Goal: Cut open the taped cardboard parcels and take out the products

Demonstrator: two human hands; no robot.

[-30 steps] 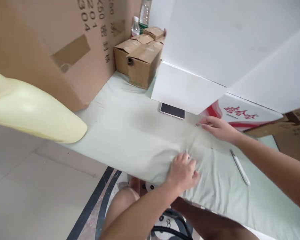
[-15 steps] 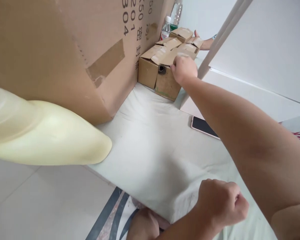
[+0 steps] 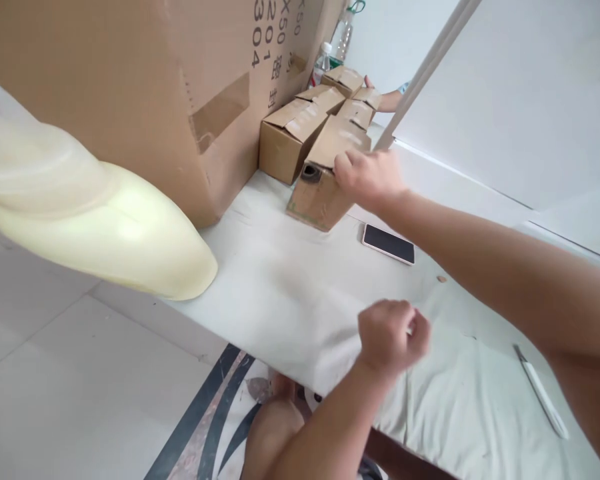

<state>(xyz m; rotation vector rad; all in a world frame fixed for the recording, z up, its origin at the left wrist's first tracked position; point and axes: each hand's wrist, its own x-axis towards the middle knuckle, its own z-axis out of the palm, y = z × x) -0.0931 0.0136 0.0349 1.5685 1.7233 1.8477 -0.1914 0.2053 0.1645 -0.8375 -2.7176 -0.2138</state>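
Observation:
My right hand [image 3: 367, 175] is closed on the near top edge of a small brown cardboard box [image 3: 337, 143], which has a dark round hole at its front corner. That box stands on the pale cloth, its front nearer to me than the small box [image 3: 279, 143] on its left, with a narrow gap between them. Several more small taped boxes [image 3: 344, 80] sit behind. My left hand [image 3: 390, 337] is held as a loose fist above the cloth, and nothing sticks out of it. A dark-screened phone [image 3: 389, 244] lies below my right forearm.
A large printed carton [image 3: 220, 113] stands at the left behind a pale yellow rounded object [image 3: 125, 233]. Two plastic bottles [image 3: 343, 40] are at the back. Another person's hand [image 3: 387, 100] reaches the far boxes. A white-handled slim tool [image 3: 545, 400] lies at the right on the cloth [image 3: 280, 293].
The box in my right hand has come toward me, away from its neighbour, opening a gap. My left fist has shifted up and left in view. The camera view has turned slightly.

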